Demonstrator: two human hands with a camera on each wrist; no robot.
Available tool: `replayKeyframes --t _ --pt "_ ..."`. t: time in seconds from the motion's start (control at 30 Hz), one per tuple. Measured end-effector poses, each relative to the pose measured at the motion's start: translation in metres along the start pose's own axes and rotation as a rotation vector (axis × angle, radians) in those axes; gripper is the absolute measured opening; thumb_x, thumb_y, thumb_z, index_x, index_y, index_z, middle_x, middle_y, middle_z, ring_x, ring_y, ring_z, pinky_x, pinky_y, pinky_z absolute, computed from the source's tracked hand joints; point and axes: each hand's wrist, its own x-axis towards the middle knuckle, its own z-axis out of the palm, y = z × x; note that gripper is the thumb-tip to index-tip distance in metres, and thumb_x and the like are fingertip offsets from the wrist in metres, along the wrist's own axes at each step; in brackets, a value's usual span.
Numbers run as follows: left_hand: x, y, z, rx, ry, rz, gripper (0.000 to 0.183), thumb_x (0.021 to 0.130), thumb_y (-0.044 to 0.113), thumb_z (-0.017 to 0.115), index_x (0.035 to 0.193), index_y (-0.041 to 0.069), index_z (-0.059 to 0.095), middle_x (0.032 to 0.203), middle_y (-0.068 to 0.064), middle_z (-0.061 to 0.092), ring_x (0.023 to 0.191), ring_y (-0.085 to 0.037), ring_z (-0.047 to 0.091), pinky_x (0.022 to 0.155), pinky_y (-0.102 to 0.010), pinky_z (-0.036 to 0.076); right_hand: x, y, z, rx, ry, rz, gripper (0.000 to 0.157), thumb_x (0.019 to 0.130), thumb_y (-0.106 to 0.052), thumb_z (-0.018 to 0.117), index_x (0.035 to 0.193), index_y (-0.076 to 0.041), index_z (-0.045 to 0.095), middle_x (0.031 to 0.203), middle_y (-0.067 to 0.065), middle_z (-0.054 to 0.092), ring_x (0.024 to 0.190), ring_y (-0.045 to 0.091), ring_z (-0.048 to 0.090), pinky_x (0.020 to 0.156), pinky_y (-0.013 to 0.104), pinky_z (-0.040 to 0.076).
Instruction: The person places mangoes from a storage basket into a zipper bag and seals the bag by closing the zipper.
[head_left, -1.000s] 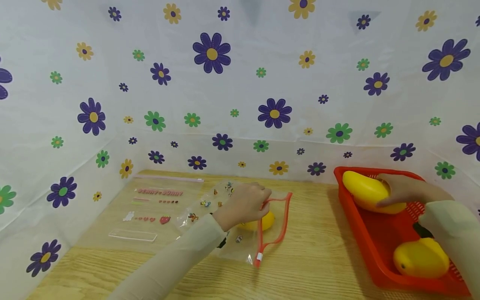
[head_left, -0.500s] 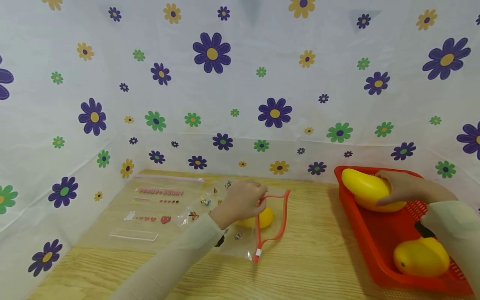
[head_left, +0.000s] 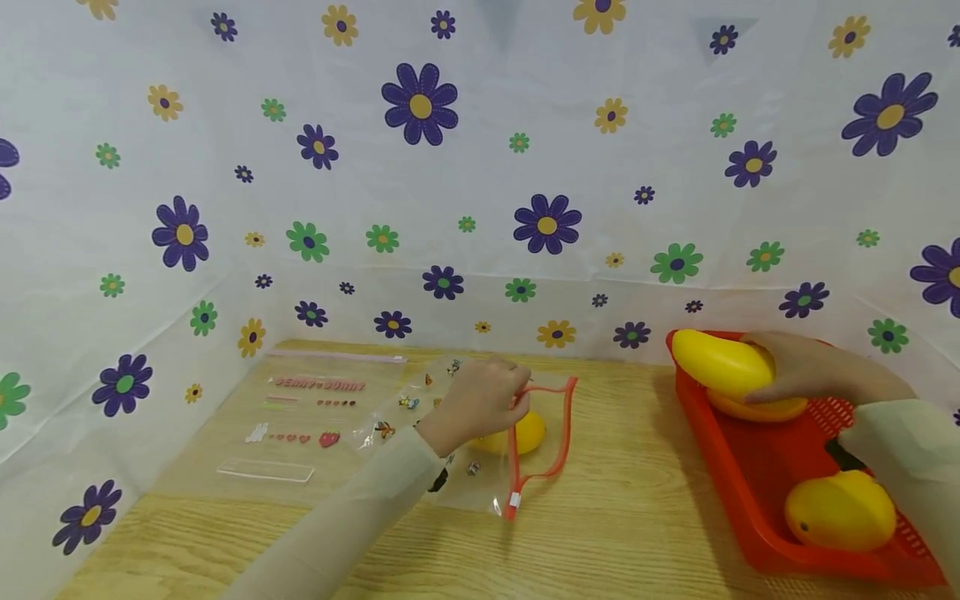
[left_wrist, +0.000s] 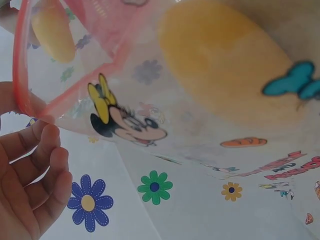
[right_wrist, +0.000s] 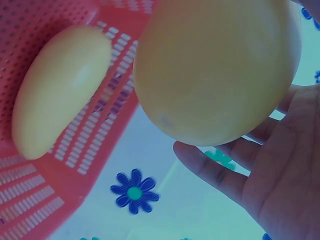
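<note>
My left hand (head_left: 480, 402) pinches the red zip edge of a clear zip bag (head_left: 480, 492) printed with cartoon figures, its mouth standing apart toward the right. Inside the bag lies a yellow mango (head_left: 531, 433), seen through the film in the left wrist view too. Over at the red basket (head_left: 712, 475), my right hand (head_left: 813, 367) grips a smooth yellow mango (head_left: 716, 362) from its right side, above the basket's back left corner. A second yellow mango (head_left: 761, 410) lies beneath it in the basket; the right wrist view shows this mango (right_wrist: 62, 92) against the perforated wall.
Another mango (head_left: 840, 512) sits at the basket's near end, with a dark green leaf-like piece (head_left: 843, 456) behind it. A flat clear bag (head_left: 217, 450) with pink print lies on the wooden table (head_left: 600, 533) at left. Flower-printed sheeting (head_left: 480, 183) encloses the back and sides.
My right hand has raised the gripped mango slightly up and left, uncovering the one below. The left hand and bag have shifted only a little.
</note>
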Motion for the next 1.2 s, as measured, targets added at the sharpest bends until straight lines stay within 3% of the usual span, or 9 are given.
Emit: replayKeyframes --t 0.57,0.8,0.97,1.2 --pt "-0.002 -0.003 -0.001 0.026 0.016 -0.013 0.018 0.083 0.025 0.061 0.071 0.014 0.053 0.057 0.005 0.046 0.051 -0.009 0.037 0.044 -0.017 0.022 0.008 -0.038 0.002 -0.09 0.013 0.0 0.081 0.067 -0.051 0.076 0.128 -0.006 0.048 0.112 0.009 0.058 0.09 0.02 0.051 0.077 0.043 0.049" --pt "-0.002 -0.003 -0.001 0.041 0.022 -0.014 0.019 0.084 0.026 0.061 0.071 0.015 0.053 0.056 0.006 0.045 0.051 -0.009 0.037 0.044 -0.016 0.022 0.009 -0.053 0.005 -0.057 -0.001 0.015 0.08 0.065 -0.052 0.077 0.127 -0.011 0.048 0.109 0.005 0.058 0.088 0.018 0.051 0.074 0.038 0.049" --pt "-0.002 -0.003 -0.002 0.036 0.039 -0.01 0.019 0.083 0.025 0.061 0.07 0.014 0.053 0.055 0.006 0.045 0.051 -0.009 0.036 0.044 -0.016 0.021 0.008 -0.061 0.007 -0.088 0.01 0.003 0.086 0.065 -0.056 0.075 0.13 -0.008 0.046 0.119 0.011 0.056 0.091 0.02 0.052 0.079 0.046 0.051" --pt "-0.002 -0.003 -0.002 0.036 0.021 -0.022 0.019 0.084 0.026 0.061 0.07 0.015 0.053 0.056 0.006 0.046 0.052 -0.009 0.037 0.044 -0.017 0.024 0.008 -0.073 0.011 -0.055 -0.003 0.017 0.085 0.063 -0.055 0.076 0.13 -0.011 0.048 0.111 0.006 0.057 0.089 0.018 0.051 0.076 0.041 0.049"
